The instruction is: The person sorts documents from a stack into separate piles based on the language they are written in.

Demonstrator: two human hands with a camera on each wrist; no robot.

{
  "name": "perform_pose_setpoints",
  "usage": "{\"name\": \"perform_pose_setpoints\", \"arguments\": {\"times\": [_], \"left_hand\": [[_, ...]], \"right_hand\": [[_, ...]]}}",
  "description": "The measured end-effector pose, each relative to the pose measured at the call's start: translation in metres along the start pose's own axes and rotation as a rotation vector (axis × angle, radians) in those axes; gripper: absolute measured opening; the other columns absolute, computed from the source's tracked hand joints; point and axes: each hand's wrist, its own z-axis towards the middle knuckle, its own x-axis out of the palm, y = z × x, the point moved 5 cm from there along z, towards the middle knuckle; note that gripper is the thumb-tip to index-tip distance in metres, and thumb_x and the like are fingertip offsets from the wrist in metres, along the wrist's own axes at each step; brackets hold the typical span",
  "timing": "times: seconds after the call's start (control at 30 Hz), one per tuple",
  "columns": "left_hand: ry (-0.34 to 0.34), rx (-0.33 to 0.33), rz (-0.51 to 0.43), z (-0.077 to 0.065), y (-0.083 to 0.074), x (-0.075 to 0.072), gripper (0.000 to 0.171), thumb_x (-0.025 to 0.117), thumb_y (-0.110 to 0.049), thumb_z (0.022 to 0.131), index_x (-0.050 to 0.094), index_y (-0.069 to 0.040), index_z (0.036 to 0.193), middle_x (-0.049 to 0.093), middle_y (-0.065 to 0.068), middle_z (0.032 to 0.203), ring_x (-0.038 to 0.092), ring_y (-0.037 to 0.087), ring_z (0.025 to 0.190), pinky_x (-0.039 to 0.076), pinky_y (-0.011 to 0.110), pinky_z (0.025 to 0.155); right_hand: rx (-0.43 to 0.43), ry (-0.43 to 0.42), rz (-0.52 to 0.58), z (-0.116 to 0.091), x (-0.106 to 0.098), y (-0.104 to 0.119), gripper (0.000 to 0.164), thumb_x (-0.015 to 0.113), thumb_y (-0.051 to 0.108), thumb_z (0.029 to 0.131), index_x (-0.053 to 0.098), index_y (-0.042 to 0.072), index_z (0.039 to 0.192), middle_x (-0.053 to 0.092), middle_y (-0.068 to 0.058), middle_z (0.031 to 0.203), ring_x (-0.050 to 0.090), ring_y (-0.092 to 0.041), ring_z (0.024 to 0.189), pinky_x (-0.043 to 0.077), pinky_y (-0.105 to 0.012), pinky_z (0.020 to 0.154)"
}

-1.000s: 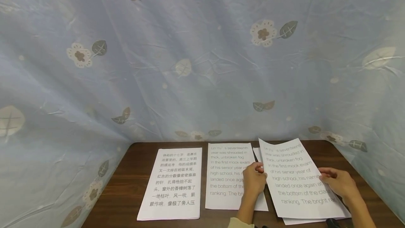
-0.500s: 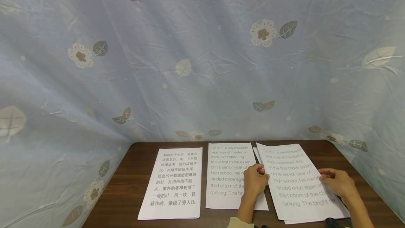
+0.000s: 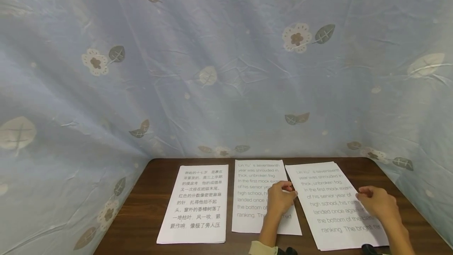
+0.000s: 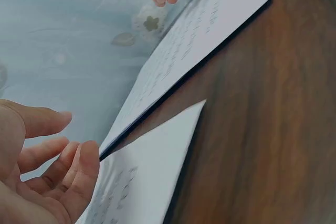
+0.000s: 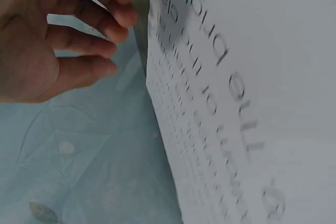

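Observation:
A stack of white paper printed with English text (image 3: 323,196) lies flat and slightly slanted on the right of the table. My left hand (image 3: 280,200) hovers over the right edge of the middle English-printed paper (image 3: 249,198), beside the stack's left edge. In the left wrist view its loosely bent fingers (image 4: 81,179) hold nothing. My right hand (image 3: 382,206) is at the stack's right edge. The right wrist view shows the right hand (image 5: 73,40) relaxed, with a gap between it and the top sheet (image 5: 294,72).
On the left lies a stack of paper with Chinese text (image 3: 198,204). All the paper rests on a dark brown wooden table (image 3: 138,207). A pale blue curtain with leaves and flowers (image 3: 226,70) hangs behind the table and at its sides.
The top sheet, raised and bowed at first, has come down flat on the right stack. Both hands have let go of it, and the left hand has drawn slightly left.

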Motion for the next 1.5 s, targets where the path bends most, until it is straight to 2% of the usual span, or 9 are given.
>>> {"name": "perform_pose_setpoints", "arguments": {"times": [0.1,0.17,0.27,0.3,0.5,0.97,1.13,1.37,1.5], "left_hand": [[0.005,0.013,0.016,0.002,0.000,-0.012,0.033,0.083,-0.004,0.087,0.077,0.001,0.119,0.071,-0.002,0.090,0.063,0.004,0.056,0.053,0.016,0.052],[0.010,0.023,0.034,0.005,0.001,-0.021,0.034,0.083,-0.005,0.088,0.077,0.001,0.120,0.070,-0.003,0.090,0.063,0.003,0.057,0.054,0.016,0.052],[0.018,0.028,0.068,0.007,0.003,-0.035,0.034,0.083,-0.008,0.089,0.077,0.000,0.122,0.069,-0.005,0.089,0.063,0.003,0.058,0.054,0.016,0.052],[0.020,0.026,0.078,0.007,0.005,-0.040,0.034,0.083,-0.009,0.089,0.077,0.000,0.122,0.069,-0.005,0.089,0.063,0.003,0.059,0.054,0.016,0.052],[-0.005,0.058,0.185,0.009,0.008,-0.070,0.036,0.082,-0.014,0.091,0.076,-0.001,0.124,0.072,-0.003,0.090,0.058,0.003,0.064,0.048,0.016,0.054],[-0.008,0.060,0.302,0.017,0.020,-0.127,0.041,0.080,-0.020,0.093,0.074,-0.001,0.129,0.073,0.000,0.095,0.060,0.007,0.072,0.047,0.020,0.063],[-0.018,0.067,0.327,0.018,0.026,-0.143,0.041,0.080,-0.021,0.093,0.074,-0.002,0.129,0.075,0.001,0.097,0.061,0.007,0.074,0.048,0.021,0.066],[-0.021,0.080,0.349,0.018,0.026,-0.161,0.043,0.080,-0.020,0.093,0.073,0.002,0.129,0.075,0.004,0.096,0.062,0.007,0.073,0.051,0.021,0.062],[-0.023,0.093,0.375,0.018,0.026,-0.170,0.043,0.080,-0.019,0.093,0.073,0.002,0.129,0.076,0.004,0.095,0.064,0.009,0.074,0.052,0.021,0.062]], "right_hand": [[-0.038,0.034,0.045,0.000,0.004,0.009,0.053,0.062,0.033,0.105,0.064,-0.011,0.134,0.073,-0.033,0.120,0.066,-0.056,0.109,0.050,-0.058,0.086],[-0.047,0.069,0.119,0.000,0.010,0.015,0.055,0.062,0.033,0.107,0.062,-0.012,0.137,0.074,-0.030,0.118,0.072,-0.040,0.099,0.056,-0.047,0.083],[-0.024,0.123,0.235,0.001,0.021,0.025,0.058,0.064,0.032,0.107,0.057,-0.014,0.141,0.075,-0.027,0.116,0.072,-0.017,0.092,0.059,-0.028,0.072],[-0.019,0.141,0.266,0.000,0.026,0.029,0.059,0.065,0.031,0.107,0.055,-0.015,0.143,0.075,-0.027,0.117,0.072,-0.014,0.092,0.061,-0.027,0.071],[-0.044,0.208,0.318,-0.001,0.046,0.054,0.058,0.064,0.028,0.107,0.054,-0.015,0.143,0.074,-0.027,0.119,0.072,-0.019,0.097,0.063,-0.029,0.074],[-0.071,0.212,0.351,-0.003,0.087,0.099,0.050,0.068,0.025,0.103,0.063,-0.012,0.136,0.075,-0.024,0.116,0.074,-0.019,0.093,0.065,-0.034,0.076],[-0.074,0.203,0.361,-0.007,0.097,0.115,0.047,0.068,0.023,0.102,0.065,-0.011,0.135,0.075,-0.023,0.115,0.074,-0.020,0.092,0.065,-0.034,0.075],[-0.081,0.214,0.405,-0.013,0.109,0.135,0.048,0.067,0.022,0.103,0.063,-0.012,0.137,0.074,-0.028,0.122,0.076,-0.026,0.097,0.067,-0.038,0.079],[-0.104,0.204,0.402,-0.014,0.114,0.143,0.047,0.068,0.021,0.103,0.064,-0.013,0.135,0.074,-0.026,0.117,0.075,-0.025,0.094,0.066,-0.037,0.077]]}}
